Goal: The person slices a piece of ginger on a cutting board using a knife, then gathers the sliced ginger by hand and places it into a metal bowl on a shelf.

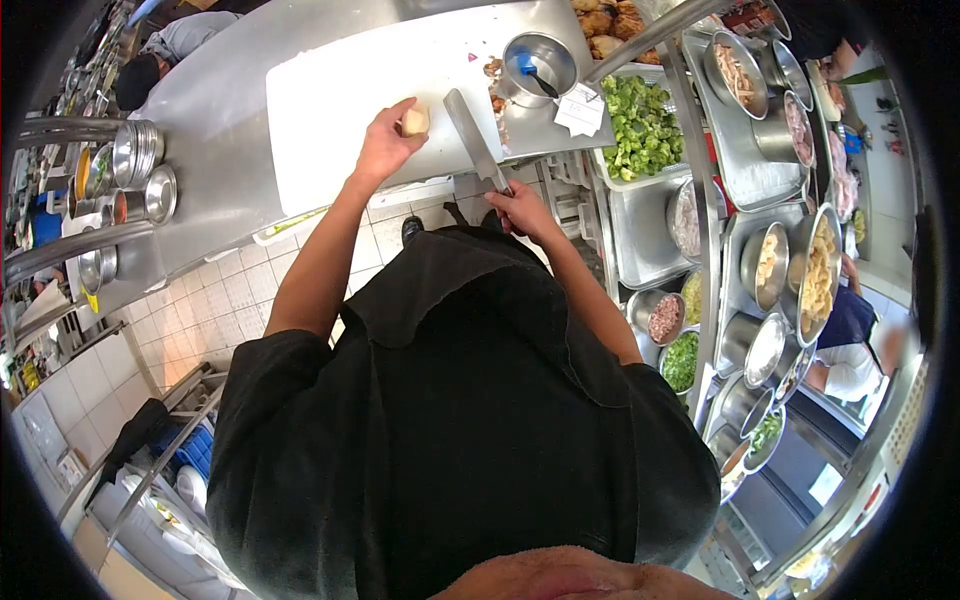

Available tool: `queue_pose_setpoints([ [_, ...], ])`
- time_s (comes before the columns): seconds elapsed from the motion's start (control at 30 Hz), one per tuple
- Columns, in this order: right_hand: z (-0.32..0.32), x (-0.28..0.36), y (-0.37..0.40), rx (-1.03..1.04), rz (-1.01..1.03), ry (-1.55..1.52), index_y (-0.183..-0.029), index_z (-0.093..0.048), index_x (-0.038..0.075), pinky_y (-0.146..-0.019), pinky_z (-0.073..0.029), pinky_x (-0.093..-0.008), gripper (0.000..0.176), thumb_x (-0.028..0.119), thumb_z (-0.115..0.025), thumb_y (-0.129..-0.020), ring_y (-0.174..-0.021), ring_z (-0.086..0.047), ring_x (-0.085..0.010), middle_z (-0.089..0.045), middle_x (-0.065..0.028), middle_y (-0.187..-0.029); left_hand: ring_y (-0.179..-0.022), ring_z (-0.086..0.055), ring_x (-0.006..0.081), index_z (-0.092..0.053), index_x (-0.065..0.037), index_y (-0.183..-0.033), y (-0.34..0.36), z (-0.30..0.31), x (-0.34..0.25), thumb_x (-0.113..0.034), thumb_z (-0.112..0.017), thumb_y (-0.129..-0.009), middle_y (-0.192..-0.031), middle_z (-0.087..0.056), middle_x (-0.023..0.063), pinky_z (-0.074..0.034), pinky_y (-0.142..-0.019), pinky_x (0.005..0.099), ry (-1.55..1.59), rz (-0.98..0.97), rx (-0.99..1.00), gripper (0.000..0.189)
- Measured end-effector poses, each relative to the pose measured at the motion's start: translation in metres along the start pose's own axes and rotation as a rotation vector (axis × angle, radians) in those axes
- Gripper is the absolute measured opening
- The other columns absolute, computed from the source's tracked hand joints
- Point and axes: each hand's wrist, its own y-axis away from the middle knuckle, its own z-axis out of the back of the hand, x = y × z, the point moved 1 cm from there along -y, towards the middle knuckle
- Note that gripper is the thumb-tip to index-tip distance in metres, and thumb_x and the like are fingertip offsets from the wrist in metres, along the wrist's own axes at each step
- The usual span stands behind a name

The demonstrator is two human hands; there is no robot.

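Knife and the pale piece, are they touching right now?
Apart. The head view shows white board between the knife blade and the pale piece in the left hand.

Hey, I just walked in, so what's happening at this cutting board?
Someone's left hand holds a small pale chunk at the white board. Their right hand holds a knife by its handle, blade over the board and apart from the chunk. A metal bowl sits near the board's right edge, with chopped greens further right.
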Motion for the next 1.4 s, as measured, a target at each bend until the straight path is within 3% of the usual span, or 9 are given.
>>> queue_pose_setpoints([
  [0.07,0.0,0.0,-0.004,-0.002,-0.021,0.007,-0.11,-0.062,0.002,-0.048,-0.044,-0.0309,0.027,0.023,-0.072,-0.097,-0.053,-0.055,-0.0136,-0.059,-0.005,-0.075,-0.104,-0.07,0.0294,-0.056,-0.004,-0.144,0.0,-0.008,-0.007,-0.032,-0.085,-0.085,-0.12,-0.069,0.0158,-0.058,-0.091,0.0424,-0.537,-0.112,-0.052,0.071],
  [0.2,-0.002,0.005,-0.002,0.008,0.0,0.057,-0.125,-0.059,-0.001,-0.049,-0.047,-0.0315,0.038,0.02,-0.072,-0.096,-0.056,-0.058,-0.0149,-0.062,-0.008,-0.082,-0.106,-0.071,0.0352,-0.058,-0.005,-0.139,-0.003,-0.027,-0.02,-0.056,-0.087,-0.076,-0.122,-0.068,0.0189,-0.059,-0.093,0.0448,-0.689,-0.045,-0.024,0.087],
  [0.3,-0.007,0.018,0.006,0.03,0.12,0.047,-0.134,-0.057,0.001,-0.051,-0.05,-0.0315,0.044,0.018,-0.072,-0.096,-0.06,-0.06,-0.0149,-0.064,-0.0077,-0.083,-0.115,-0.067,0.0355,-0.056,-0.004,-0.142,0.004,-0.014,-0.048,-0.06,-0.085,-0.075,-0.128,-0.066,0.0193,-0.056,-0.1,0.0447,-0.702,0.081,0.056,0.091],
  [0.4,-0.011,0.022,0.005,0.013,0.093,0.01,-0.136,-0.058,0.004,-0.054,-0.051,-0.0317,0.043,0.019,-0.071,-0.097,-0.064,-0.062,-0.0145,-0.065,-0.0065,-0.084,-0.126,-0.061,0.0365,-0.06,-0.006,-0.138,0.012,-0.012,-0.025,-0.045,-0.086,-0.081,-0.133,-0.064,0.0192,-0.051,-0.107,0.0444,-0.569,-0.13,-0.127,0.074],
  [0.6,-0.031,0.037,0.0,-0.167,0.042,0.075,-0.121,-0.067,0.002,-0.055,-0.05,-0.0335,0.043,0.042,-0.059,-0.105,-0.064,-0.06,-0.0145,-0.063,-0.0065,-0.076,-0.128,-0.056,0.0378,-0.065,-0.007,-0.126,0.007,-0.013,0.02,-0.005,-0.076,-0.083,-0.134,-0.061,0.0175,-0.048,-0.108,0.0447,-0.3,-0.525,-0.063,0.044],
  [0.7,-0.04,0.03,-0.01,-0.207,0.084,0.028,-0.113,-0.063,0.004,-0.042,-0.04,-0.0307,0.05,0.051,-0.047,-0.109,-0.045,-0.051,-0.0131,-0.055,-0.0034,-0.064,-0.121,-0.057,0.0373,-0.066,-0.008,-0.117,0.001,-0.011,0.013,-0.006,-0.076,-0.08,-0.125,-0.062,0.0158,-0.05,-0.104,0.0437,-0.35,-0.597,-0.056,0.038],
  [0.97,-0.04,0.008,-0.033,-0.287,0.228,0.25,-0.114,-0.066,0.001,-0.046,-0.042,-0.033,0.054,0.051,-0.046,-0.109,-0.046,-0.05,-0.0145,-0.056,-0.0049,-0.063,-0.117,-0.056,0.0378,-0.064,-0.007,-0.117,-0.008,-0.006,0.004,-0.005,-0.075,-0.08,-0.125,-0.059,0.0152,-0.049,-0.102,0.0436,-0.4,-0.557,0.075,0.039],
  [1.13,-0.044,0.046,0.016,-0.275,0.166,0.299,-0.122,-0.069,0.001,-0.096,-0.05,-0.0485,0.051,0.045,-0.045,-0.108,-0.109,-0.066,-0.0485,-0.07,-0.0307,-0.109,-0.116,-0.056,0.0372,-0.064,-0.008,-0.119,-0.013,-0.004,0.003,-0.005,-0.074,-0.08,-0.126,-0.058,0.0146,-0.049,-0.103,0.0438,-0.456,-0.558,0.111,0.041],
  [1.4,-0.053,0.042,-0.004,-0.295,0.143,0.297,-0.128,-0.068,0.003,-0.099,-0.05,-0.0475,0.05,0.044,-0.046,-0.109,-0.112,-0.065,-0.0475,-0.07,-0.0303,-0.114,-0.124,-0.054,0.0365,-0.065,-0.009,-0.122,-0.01,-0.009,0.009,-0.008,-0.075,-0.083,-0.131,-0.058,0.0148,-0.047,-0.109,0.0454,-0.438,-0.503,0.1,0.04],
])
